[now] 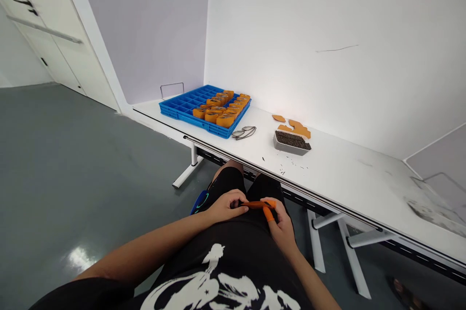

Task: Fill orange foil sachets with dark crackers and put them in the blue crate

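Over my lap, a thin, flat orange piece (255, 204) is held between both hands. My left hand (227, 204) pinches its left end between thumb and fingers. My right hand (282, 222) grips the right end, with orange finger covers on the thumb and index finger. A small dark spot shows near the right fingertips, too small to make out. On the table, a grey-white box (289, 147) is filled with rows of dark strips. Several flat orange pieces (299, 128) lie behind it.
A blue compartment tray (178, 111) at the table's left end holds several orange pieces (225, 119) in its right part. Eyeglasses (244, 132) rest beside it. Small dark bits (283, 172) are scattered near the front edge of the white table (345, 179). Walls stand behind.
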Motion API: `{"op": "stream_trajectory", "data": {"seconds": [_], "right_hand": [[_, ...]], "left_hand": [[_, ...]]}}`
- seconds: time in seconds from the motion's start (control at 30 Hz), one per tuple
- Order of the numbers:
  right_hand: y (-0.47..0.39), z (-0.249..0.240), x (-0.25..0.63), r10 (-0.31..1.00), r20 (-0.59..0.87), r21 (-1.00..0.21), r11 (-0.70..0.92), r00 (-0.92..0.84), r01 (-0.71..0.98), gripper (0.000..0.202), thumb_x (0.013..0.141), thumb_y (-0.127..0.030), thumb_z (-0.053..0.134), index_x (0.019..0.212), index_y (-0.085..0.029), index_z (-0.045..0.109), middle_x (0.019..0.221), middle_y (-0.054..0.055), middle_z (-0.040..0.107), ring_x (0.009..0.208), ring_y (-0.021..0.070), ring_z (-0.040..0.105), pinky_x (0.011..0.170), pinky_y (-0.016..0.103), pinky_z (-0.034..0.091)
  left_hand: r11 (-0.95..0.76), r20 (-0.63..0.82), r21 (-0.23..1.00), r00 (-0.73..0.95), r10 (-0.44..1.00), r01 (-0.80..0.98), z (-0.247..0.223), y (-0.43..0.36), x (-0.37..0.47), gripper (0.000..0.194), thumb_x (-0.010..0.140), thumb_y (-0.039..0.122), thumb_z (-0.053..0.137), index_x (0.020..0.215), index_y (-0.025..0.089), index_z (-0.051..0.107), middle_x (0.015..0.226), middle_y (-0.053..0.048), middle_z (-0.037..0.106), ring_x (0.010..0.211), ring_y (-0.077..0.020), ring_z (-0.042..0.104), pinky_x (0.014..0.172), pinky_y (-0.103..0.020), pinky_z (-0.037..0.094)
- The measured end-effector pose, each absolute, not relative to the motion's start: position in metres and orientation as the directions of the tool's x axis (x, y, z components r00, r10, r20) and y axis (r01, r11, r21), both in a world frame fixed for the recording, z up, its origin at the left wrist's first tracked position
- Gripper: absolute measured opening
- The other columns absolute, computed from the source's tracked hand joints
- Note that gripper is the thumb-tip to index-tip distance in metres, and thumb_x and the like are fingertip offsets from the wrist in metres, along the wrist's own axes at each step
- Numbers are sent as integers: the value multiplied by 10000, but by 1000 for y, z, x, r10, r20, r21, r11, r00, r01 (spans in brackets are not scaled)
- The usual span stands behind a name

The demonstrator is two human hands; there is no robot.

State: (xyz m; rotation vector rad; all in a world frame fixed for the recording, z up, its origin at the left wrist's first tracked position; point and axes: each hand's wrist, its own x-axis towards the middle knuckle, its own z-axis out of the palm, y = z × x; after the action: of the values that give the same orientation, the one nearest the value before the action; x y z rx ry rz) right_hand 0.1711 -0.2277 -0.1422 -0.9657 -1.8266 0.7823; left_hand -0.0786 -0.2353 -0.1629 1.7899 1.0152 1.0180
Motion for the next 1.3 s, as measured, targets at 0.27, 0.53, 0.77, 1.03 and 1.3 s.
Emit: {"op": "stream_trajectory", "data": {"seconds": [0.27, 0.53, 0.77, 1.03, 1.3], "right_hand": [[-227, -150, 172, 907, 341, -878, 402, -248, 260, 372, 1027, -508, 563, 1178, -207, 722, 1090, 95, 730, 1025, 249, 690, 949, 367, 570], [-229, -143, 166, 919, 304, -909, 358, -250, 212, 425, 1026, -595, 553, 1138, -214, 703, 1005, 73, 707, 938, 231, 687, 843, 316, 584], [-229, -146, 168, 919, 287, -908, 351, -271, 229, 466, 1046, -620, 544, 1000, -171, 660, 842, 26, 638, 754, 157, 608, 723, 297, 534], [-228, -149, 170, 911, 291, -899, 365, -291, 241, 515, 1071, -644, 492, 968, -162, 641, 793, 1, 589, 699, 129, 569, 676, 279, 511], [-226, -150, 170, 902, 302, -893, 381, -307, 240, 497, 1065, -613, 531, 871, -162, 608, 809, 4, 586, 714, 126, 563, 680, 273, 513]], "left_hand": [[-369, 300, 893, 271, 915, 257, -164, -237, -79, 332, 1003, 454, 675, 1055, 126, 673, 1038, -64, 659, 785, -129, 593, 715, -283, 551], [-452, 423, 859, 165, 891, 242, -160, -247, -82, 329, 1007, 464, 653, 1001, 135, 655, 1059, -68, 648, 831, -144, 586, 782, -315, 546], [-380, 320, 897, 260, 911, 225, -163, -243, -82, 352, 989, 473, 682, 1055, 128, 656, 1073, -74, 659, 817, -140, 603, 762, -310, 558], [-210, 130, 949, 313, 941, 236, -162, -242, -81, 392, 1018, 513, 636, 1047, 124, 665, 914, -39, 660, 807, -157, 638, 783, -334, 575], [-191, 123, 955, 283, 951, 226, -162, -239, -80, 441, 1046, 553, 568, 1032, 129, 685, 1026, -74, 702, 1007, -215, 677, 995, -446, 551]]}}
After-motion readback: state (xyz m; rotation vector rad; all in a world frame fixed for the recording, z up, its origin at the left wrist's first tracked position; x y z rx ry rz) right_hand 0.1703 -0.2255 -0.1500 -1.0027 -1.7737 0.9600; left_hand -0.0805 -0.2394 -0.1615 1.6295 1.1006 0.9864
